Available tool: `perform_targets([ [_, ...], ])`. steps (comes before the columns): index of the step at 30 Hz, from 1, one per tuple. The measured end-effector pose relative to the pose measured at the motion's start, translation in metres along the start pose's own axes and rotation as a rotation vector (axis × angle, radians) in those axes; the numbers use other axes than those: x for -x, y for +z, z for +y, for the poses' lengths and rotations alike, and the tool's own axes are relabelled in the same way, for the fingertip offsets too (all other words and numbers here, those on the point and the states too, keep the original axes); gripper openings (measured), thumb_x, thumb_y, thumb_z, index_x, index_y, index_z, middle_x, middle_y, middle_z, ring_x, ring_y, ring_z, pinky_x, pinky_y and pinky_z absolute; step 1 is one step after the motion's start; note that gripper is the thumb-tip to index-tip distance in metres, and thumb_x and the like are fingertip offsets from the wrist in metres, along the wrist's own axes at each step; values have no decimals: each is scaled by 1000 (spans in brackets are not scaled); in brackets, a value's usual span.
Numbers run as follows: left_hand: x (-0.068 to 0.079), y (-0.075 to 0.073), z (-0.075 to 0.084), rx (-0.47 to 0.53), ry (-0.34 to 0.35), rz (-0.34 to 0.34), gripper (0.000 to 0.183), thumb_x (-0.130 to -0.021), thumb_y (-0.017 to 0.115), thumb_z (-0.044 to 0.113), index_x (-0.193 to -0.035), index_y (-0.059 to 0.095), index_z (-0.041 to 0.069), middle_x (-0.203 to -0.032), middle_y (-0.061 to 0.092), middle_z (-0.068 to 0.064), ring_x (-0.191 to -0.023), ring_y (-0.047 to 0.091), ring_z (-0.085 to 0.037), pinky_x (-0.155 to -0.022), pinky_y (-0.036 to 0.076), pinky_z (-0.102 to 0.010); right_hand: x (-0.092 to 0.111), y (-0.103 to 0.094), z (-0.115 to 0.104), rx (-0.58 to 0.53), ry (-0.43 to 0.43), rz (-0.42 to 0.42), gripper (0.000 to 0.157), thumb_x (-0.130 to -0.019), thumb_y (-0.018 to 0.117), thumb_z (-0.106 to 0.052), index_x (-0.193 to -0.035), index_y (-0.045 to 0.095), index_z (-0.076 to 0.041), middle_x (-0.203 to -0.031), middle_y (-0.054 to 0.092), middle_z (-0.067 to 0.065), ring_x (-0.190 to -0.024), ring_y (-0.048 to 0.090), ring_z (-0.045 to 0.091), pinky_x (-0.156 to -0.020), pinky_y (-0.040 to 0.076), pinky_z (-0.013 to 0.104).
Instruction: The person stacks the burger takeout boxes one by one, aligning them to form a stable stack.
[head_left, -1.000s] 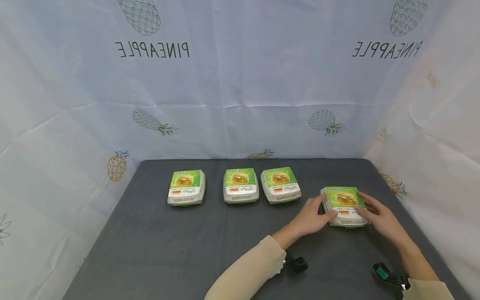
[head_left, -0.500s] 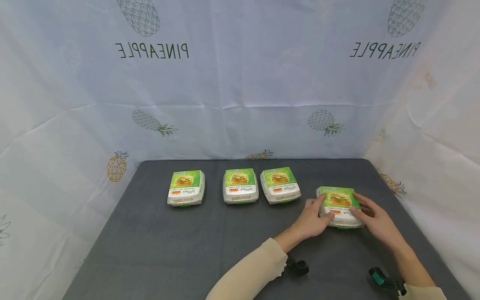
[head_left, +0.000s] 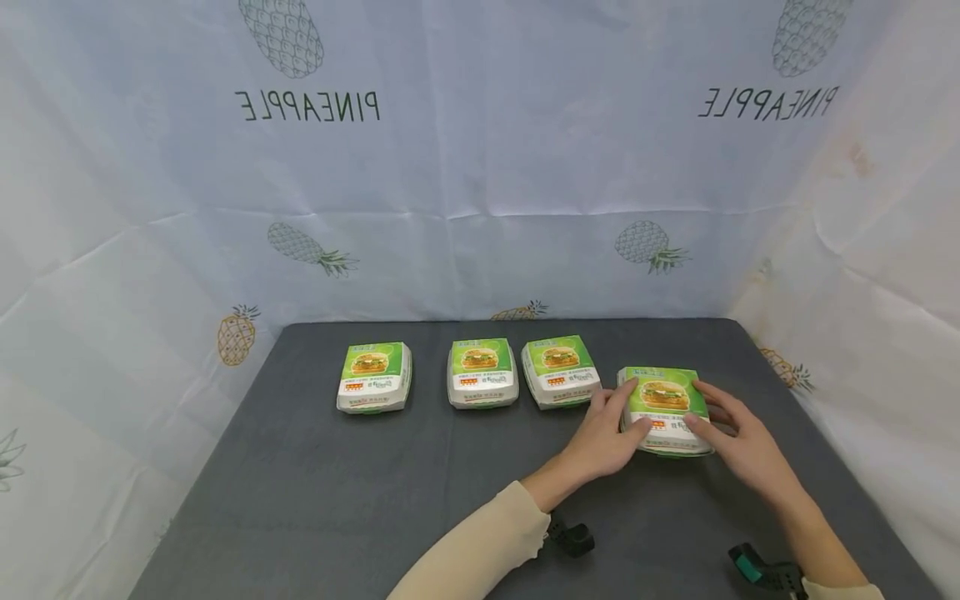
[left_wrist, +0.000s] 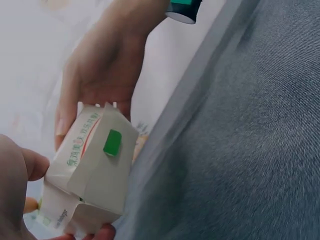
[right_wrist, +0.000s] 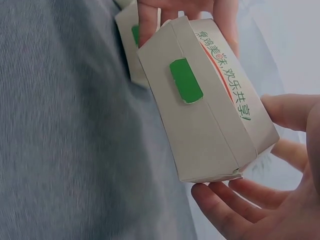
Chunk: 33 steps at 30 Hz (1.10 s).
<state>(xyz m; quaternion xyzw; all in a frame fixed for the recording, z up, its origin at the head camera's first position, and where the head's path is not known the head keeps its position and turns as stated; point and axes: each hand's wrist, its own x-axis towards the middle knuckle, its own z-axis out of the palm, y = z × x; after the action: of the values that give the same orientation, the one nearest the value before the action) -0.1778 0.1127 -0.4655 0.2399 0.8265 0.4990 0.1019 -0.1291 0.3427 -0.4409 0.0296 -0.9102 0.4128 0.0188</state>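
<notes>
A green-and-white cardboard burger box (head_left: 663, 400), printed with a picture of a burger, is held between both hands at the right of the table. My left hand (head_left: 600, 442) grips its left side, thumb at the front and fingers along the side. On the opposite side my right hand (head_left: 738, 437) holds it with the thumb near the front top edge. The left wrist view has the closed carton (left_wrist: 102, 165) with its green front tab, fingertips at its lower edge. In the right wrist view the fingers curl at the bottom edge of the box (right_wrist: 200, 125).
Three matching burger boxes stand in a row at the back: a left one (head_left: 375, 377), a middle one (head_left: 482, 372) and a slightly turned one (head_left: 561, 371) close to my left hand. A white pineapple-print cloth (head_left: 480, 158) surrounds the dark grey table (head_left: 322, 500).
Both hands have moved left together with the burger box, bringing it closer to the slightly turned box. The three boxes in the row have stayed in place.
</notes>
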Motion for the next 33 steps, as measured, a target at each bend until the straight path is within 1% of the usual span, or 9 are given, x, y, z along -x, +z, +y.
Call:
perform_targets([
  [6, 11, -19, -2, -6, -1, 35, 61, -105, 51, 47, -161, 29, 34, -149, 37, -6, -127, 50, -18, -102, 46, -39, -1, 14, -17, -34, -44, 15, 68, -106, 58, -30, -161, 26, -7, -149, 38, 29, -126, 48, 48, -75, 51, 24],
  [9, 17, -30, -3, -19, 7, 47, 61, -105, 51, 47, -161, 29, 34, -147, 38, -5, -126, 50, -18, -102, 45, -39, -2, 21, -24, -41, -57, 24, 68, -105, 59, -30, -161, 28, -7, -149, 38, 28, -126, 49, 48, -75, 51, 24],
  [12, 24, -40, -4, -28, 14, 49, 61, -105, 51, 47, -161, 30, 33, -143, 40, -5, -121, 52, -17, -99, 46, -39, -1, 27, -32, -56, -70, 22, 67, -105, 60, -28, -161, 29, -7, -149, 39, 27, -125, 50, 48, -76, 52, 25],
  [17, 37, -55, -4, -43, 27, 49, 62, -106, 49, 48, -161, 30, 30, -143, 40, -7, -119, 53, -19, -98, 46, -40, 0, 36, -44, -78, -73, 3, 68, -104, 61, -29, -160, 30, -8, -149, 38, 26, -125, 50, 48, -76, 53, 26],
  [21, 46, -65, -4, -56, 36, 63, 63, -105, 49, 49, -162, 30, 28, -140, 41, -8, -110, 53, -17, -93, 46, -36, -1, 42, -51, -72, -78, 2, 67, -104, 62, -31, -160, 32, -9, -149, 38, 24, -125, 51, 47, -78, 54, 31],
  [24, 54, -72, -6, -53, 39, 72, 64, -105, 51, 48, -161, 31, 27, -136, 41, -7, -99, 52, -14, -86, 46, -33, 0, 48, -57, -81, -97, -2, 66, -104, 62, -30, -159, 33, -8, -148, 39, 24, -124, 53, 47, -79, 55, 32],
  [26, 59, -77, -7, -47, 37, 77, 65, -104, 52, 48, -161, 31, 26, -135, 41, -7, -96, 51, -13, -84, 46, -31, 0, 52, -60, -91, -106, -7, 66, -103, 63, -30, -158, 34, -8, -148, 40, 22, -123, 54, 46, -80, 55, 31],
  [29, 67, -83, -11, -34, 34, 82, 65, -104, 54, 47, -161, 31, 26, -135, 40, -7, -90, 51, -12, -82, 46, -30, 0, 60, -64, -103, -127, -12, 65, -102, 65, -29, -157, 36, -8, -146, 43, 19, -124, 54, 41, -84, 53, 26],
  [33, 77, -91, -16, -28, 14, 89, 65, -103, 55, 46, -161, 32, 26, -138, 40, -7, -86, 51, -11, -80, 48, -29, 0, 70, -69, -99, -157, -15, 63, -102, 66, -29, -156, 40, -9, -143, 46, 15, -124, 55, 34, -90, 52, 27],
])
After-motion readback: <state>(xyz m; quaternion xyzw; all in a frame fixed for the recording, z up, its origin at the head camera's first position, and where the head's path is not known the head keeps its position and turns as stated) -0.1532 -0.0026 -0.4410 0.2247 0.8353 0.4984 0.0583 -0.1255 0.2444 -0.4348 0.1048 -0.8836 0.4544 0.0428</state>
